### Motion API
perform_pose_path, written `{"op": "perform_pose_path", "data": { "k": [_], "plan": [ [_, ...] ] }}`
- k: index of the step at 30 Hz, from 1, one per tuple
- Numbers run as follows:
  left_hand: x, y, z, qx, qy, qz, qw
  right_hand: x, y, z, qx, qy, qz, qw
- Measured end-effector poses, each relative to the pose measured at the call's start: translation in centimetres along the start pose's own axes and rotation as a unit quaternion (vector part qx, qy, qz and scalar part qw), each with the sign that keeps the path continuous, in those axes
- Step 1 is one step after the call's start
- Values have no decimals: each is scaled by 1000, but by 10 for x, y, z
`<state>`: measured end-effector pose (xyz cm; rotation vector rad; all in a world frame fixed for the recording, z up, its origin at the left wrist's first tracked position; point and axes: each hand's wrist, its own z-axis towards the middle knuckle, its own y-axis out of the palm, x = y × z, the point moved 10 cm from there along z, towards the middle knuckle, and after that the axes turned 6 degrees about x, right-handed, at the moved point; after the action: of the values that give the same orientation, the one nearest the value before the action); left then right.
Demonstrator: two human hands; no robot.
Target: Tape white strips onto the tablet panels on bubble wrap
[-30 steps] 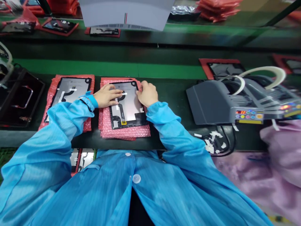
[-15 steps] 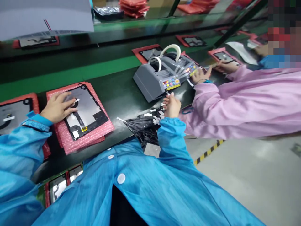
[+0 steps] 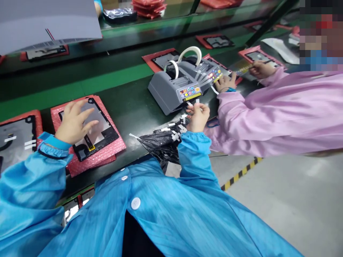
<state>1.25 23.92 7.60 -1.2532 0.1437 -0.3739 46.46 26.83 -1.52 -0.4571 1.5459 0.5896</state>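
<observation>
My left hand (image 3: 76, 123) is over a flat black-edged screen panel (image 3: 105, 134), its fingers spread; whether the fingertips touch the panel I cannot tell. That panel lies on pink bubble-wrap bags (image 3: 118, 144) at the left of the bench. My right hand (image 3: 197, 117) is closed in a pinch on a small piece of white tape (image 3: 197, 101), just below the front of the grey tape dispenser (image 3: 171, 92). Another white strip (image 3: 189, 104) shows at the dispenser's outlet. Under my right wrist sits a black plastic bag (image 3: 158, 142) dotted with white tape bits.
A second tape dispenser (image 3: 206, 69) adjoins the first. At my right, a co-worker in a pink sleeve (image 3: 281, 110) handles another panel. More panels lie along the bench, one at far left (image 3: 18, 132). A grey hood (image 3: 50, 21) hangs at upper left.
My left hand has lifted and shifted right over the panel. My right hand has drawn slightly away from the dispenser with a piece of tape. The view has shifted a little.
</observation>
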Motion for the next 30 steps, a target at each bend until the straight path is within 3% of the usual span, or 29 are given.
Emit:
{"op": "perform_pose_path", "data": {
  "k": [3,8,12,15,18,21,25,30],
  "plan": [
    [13,6,2,1,20,-8,1000,2,4,3,5,7,9,1000],
    [17,10,3,21,49,-34,998,7,2,13,26,-6,7,1000],
    [25,9,7,31,66,-95,993,-14,7,-4,-23,-93,18,995],
    [42,10,14,10,50,-182,982,-35,49,-54,-194,-144,19,970],
    [55,15,21,-8,0,-262,965,-40,109,-126,-395,-119,10,911],
    [55,22,21,-16,-48,-311,949,-37,157,-189,-523,-85,-4,848],
    [27,30,6,1,-138,-341,930,-26,194,-232,-603,-60,-20,796],
    [-9,36,-13,29,-237,-362,901,-11,214,-236,-615,-51,-43,786]
  ]
}}
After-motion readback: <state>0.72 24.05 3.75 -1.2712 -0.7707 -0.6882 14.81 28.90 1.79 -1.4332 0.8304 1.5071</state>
